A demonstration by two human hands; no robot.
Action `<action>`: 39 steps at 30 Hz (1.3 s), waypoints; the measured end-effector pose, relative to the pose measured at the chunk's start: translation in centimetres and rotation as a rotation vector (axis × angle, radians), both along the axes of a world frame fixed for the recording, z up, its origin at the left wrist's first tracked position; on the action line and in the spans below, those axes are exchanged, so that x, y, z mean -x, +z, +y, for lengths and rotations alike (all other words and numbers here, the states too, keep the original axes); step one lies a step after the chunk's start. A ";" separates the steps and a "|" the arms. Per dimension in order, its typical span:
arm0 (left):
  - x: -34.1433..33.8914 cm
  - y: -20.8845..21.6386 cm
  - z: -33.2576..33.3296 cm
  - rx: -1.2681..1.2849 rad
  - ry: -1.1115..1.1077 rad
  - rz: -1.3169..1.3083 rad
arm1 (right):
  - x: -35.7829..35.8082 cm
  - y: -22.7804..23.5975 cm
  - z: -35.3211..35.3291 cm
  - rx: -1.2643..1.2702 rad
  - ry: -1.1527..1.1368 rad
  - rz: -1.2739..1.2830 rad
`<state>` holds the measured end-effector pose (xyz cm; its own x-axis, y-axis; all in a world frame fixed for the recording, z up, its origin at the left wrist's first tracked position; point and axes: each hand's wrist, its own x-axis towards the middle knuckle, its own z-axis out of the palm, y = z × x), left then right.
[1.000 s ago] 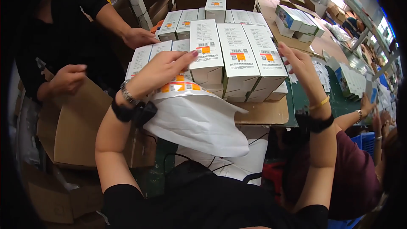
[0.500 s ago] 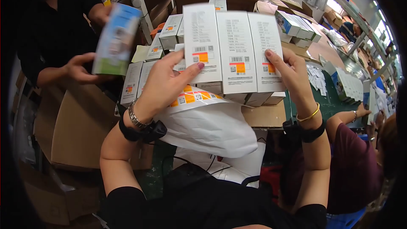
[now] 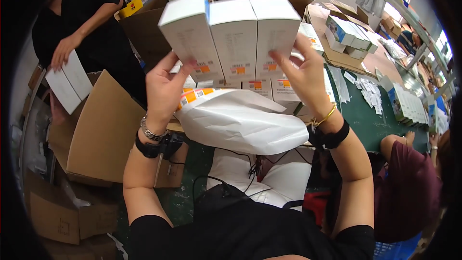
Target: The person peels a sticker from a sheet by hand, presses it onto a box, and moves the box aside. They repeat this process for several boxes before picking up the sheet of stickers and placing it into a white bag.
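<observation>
Three white boxes with orange stickers stand side by side in the air, squeezed between my two hands and tilted so that their tops show. My left hand grips the left end of the row, thumb on the printed face. At the other end, my right hand presses its thumb on the rightmost box. A white sheet of orange stickers droops below my hands, its stickered edge by my left wrist; how it is held is hidden. Behind it, more white boxes with orange stickers sit on the table.
At left, a co-worker's hand holds white boxes over an open brown carton. Another person in a maroon shirt sits at right. White slips and a row of boxes lie on the green tabletop.
The three boxes have moved a little left and up in my hands, their tops tipping into view. The co-worker's hands have moved away from my boxes to the carton at left.
</observation>
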<state>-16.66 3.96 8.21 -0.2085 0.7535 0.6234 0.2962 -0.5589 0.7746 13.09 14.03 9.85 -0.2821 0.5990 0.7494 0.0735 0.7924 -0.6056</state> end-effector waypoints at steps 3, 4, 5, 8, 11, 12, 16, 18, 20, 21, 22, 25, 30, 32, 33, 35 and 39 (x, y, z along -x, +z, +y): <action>0.5 -0.8 0.0 0.082 -0.035 -0.010 | 0.8 -1.6 -0.1 0.069 -0.059 0.023; 0.6 -0.5 0.0 0.119 -0.036 -0.031 | 0.7 -1.4 0.2 0.067 -0.061 0.020; 0.5 0.0 -0.3 0.159 -0.038 -0.050 | 0.8 -1.1 0.2 0.098 -0.060 0.019; 0.6 0.1 -0.5 0.178 -0.033 -0.065 | 0.8 -0.6 0.1 0.164 -0.065 0.016; 0.9 -0.2 -0.3 0.128 -0.009 -0.054 | 0.7 -0.5 -0.1 0.155 -0.041 0.020; 1.0 -0.3 0.0 0.112 -0.019 -0.041 | 0.6 -0.4 -0.1 0.155 -0.042 0.019; 1.1 0.2 0.6 0.128 -0.043 0.014 | 0.5 -0.2 -0.5 0.167 -0.055 0.020; 0.4 0.7 1.4 0.227 -0.075 0.078 | -0.8 0.6 -0.4 0.203 -0.137 -0.010; 0.0 0.3 1.7 0.208 -0.089 0.077 | -1.5 0.3 -0.5 0.221 -0.191 -0.024; -0.4 0.2 1.8 0.185 -0.098 0.077 | -1.7 -0.7 -0.4 0.183 -0.190 -0.001; -0.8 0.0 2.1 0.160 -0.109 0.078 | -1.7 -1.2 -0.5 0.142 -0.190 0.022; -0.2 -1.1 2.1 0.122 -0.142 0.045 | -2.2 -1.7 -0.9 0.115 -0.179 0.038; -0.2 -2.4 1.6 0.126 -0.125 0.002 | -3.0 -2.6 -1.4 0.201 -0.103 -0.004; -0.3 -2.3 1.4 0.150 -0.142 -0.004 | -3.5 -3.0 -1.5 0.236 -0.095 -0.007; -0.4 -2.2 1.3 0.171 -0.136 -0.019 | -3.7 -3.2 -1.6 0.245 -0.087 -0.018; -0.7 -2.2 1.3 0.195 -0.131 -0.026 | -4.0 -3.3 -1.7 0.261 -0.058 -0.041; -1.0 -2.6 1.1 0.171 -0.098 -0.018 | -4.4 -3.6 -2.3 0.238 -0.070 -0.067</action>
<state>-15.69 5.03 5.59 -0.1393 0.8653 0.4814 0.2321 -0.4441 0.8654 17.48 11.77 6.23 -0.2781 0.7761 0.5659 0.1690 0.6195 -0.7666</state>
